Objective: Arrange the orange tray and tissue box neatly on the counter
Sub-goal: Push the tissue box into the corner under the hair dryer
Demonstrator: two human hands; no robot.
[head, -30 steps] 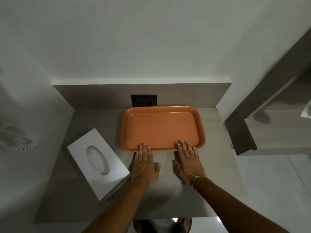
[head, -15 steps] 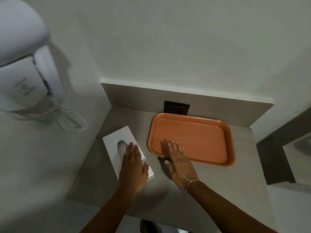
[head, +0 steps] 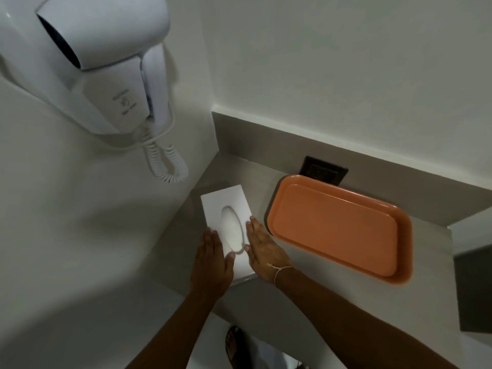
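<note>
Two hands on the tissue box [head: 225, 214]: left hand [head: 210, 259] and right hand [head: 262, 247] lie flat, fingers extended, bracketing its near end, not gripping. Orange tray [head: 338, 230] appears placed, far edge by the back wall. Box alignment remains. Counter [head: 255, 182] is bare beyond the box; left wall close.

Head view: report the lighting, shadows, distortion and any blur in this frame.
Head view: dim, soft light with no glare; the hair dryer bulges large at the upper left and the counter edges tilt, both wide-angle distortion. Both hands cast soft shadows on the tissue box. The orange tray looks sharp; the dryer's label is too soft to read.
</note>
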